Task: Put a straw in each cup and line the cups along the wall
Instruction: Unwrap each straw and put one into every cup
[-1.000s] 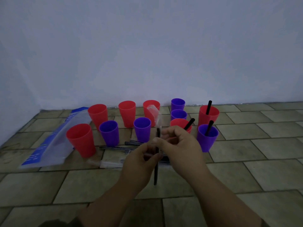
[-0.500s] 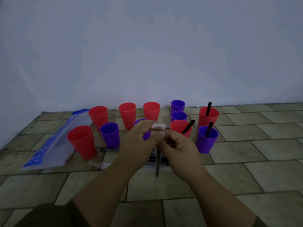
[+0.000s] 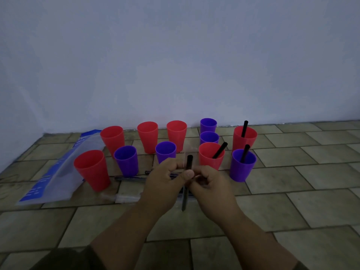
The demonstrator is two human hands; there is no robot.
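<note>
We count eleven upright plastic cups near the wall, in loose rows. Three each hold a leaning black plastic straw: the rear right red cup (image 3: 244,142), the front right purple cup (image 3: 241,170) and the middle red cup (image 3: 210,162). Empty are the two stacked-in-line purple cups (image 3: 208,124), the three back-row red cups (image 3: 147,137), the two front purple cups (image 3: 126,162) and the front left red cup (image 3: 90,172). A fourth black straw (image 3: 189,162) stands upright, pinched between the left hand (image 3: 163,182) and the right hand (image 3: 210,184), its lower half in clear wrapping. The wrapped straws (image 3: 130,179) lie flat just before the purple cups.
</note>
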